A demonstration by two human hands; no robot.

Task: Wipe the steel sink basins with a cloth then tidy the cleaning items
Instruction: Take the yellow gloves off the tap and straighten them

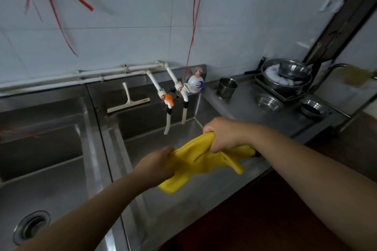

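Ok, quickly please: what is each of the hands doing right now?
Left hand: closed, gripping the yellow cloth.
Right hand: closed, gripping the same yellow cloth.

Forearms bare, no sleeves, no gloves.

We see a yellow cloth [201, 161] bunched and stretched above the right steel basin [163, 149], its ends drooping. The left steel basin [51, 169] lies beside it, with a round drain [31, 227] in its floor.
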